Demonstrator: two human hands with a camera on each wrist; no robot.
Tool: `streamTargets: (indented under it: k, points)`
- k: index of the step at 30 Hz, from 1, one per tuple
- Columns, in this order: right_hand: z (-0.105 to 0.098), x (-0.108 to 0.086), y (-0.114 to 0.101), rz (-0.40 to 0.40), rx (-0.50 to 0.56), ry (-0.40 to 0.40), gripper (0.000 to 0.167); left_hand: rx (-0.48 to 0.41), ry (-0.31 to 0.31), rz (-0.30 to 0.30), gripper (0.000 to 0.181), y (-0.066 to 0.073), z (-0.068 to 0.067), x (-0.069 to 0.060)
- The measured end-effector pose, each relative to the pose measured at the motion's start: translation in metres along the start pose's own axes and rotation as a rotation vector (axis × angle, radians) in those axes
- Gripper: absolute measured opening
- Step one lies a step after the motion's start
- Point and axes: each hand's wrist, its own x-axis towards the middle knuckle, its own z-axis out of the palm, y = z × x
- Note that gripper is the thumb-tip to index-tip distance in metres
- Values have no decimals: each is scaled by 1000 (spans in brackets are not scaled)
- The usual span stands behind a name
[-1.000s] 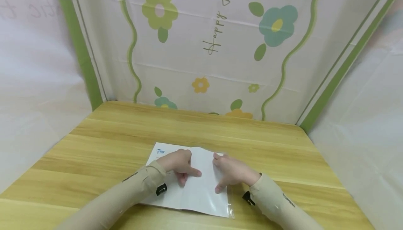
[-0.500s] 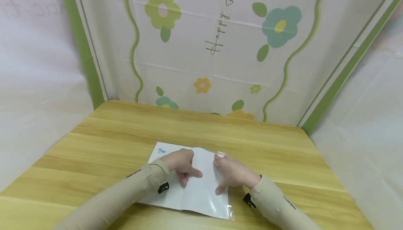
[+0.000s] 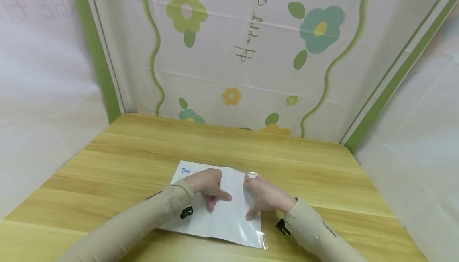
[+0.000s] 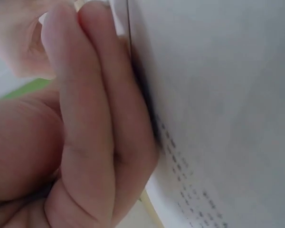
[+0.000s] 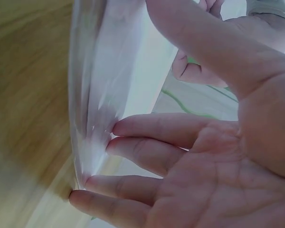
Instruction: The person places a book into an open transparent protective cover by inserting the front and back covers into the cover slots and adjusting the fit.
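Observation:
An open white booklet [image 3: 234, 224] lies on the table, with a small blue print [image 3: 185, 171] at the top of its left page. A clear plastic cover [image 3: 262, 238] extends past its right edge. My left hand [image 3: 207, 184] rests on the booklet near the fold, its thumb stretched toward the right page. In the left wrist view its fingers [image 4: 85, 104] lie against a page bearing rows of blurred print. Across the right page, my right hand [image 3: 267, 195] spreads thumb and fingers. Its straight fingertips [image 5: 121, 127] touch the clear cover in the right wrist view.
The wooden table [image 3: 136, 154] runs back to a flower-printed cloth [image 3: 229, 71] hanging behind it. Pale cloth walls [image 3: 46, 106] stand on both sides. A black buckle [image 3: 283, 227] hangs under the right sleeve, another buckle [image 3: 186, 213] under the left.
The head view has shifted slightly. Both hands keep nearly the same places on the booklet, and the booklet stays open and flat.

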Motion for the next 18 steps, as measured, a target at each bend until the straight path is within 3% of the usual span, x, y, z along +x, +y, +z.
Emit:
streamTargets:
  k: [6,13,18]
  points:
    - [0,2,1,-32,-13,-1,95,-8,-58,23,43,-6,-6,2]
    - [-1,2,1,-3,12,-25,98,-169,-191,23,36,-10,-14,3]
    - [0,-1,-1,3,60,-28,103,-157,-202,12,35,-8,-15,3]
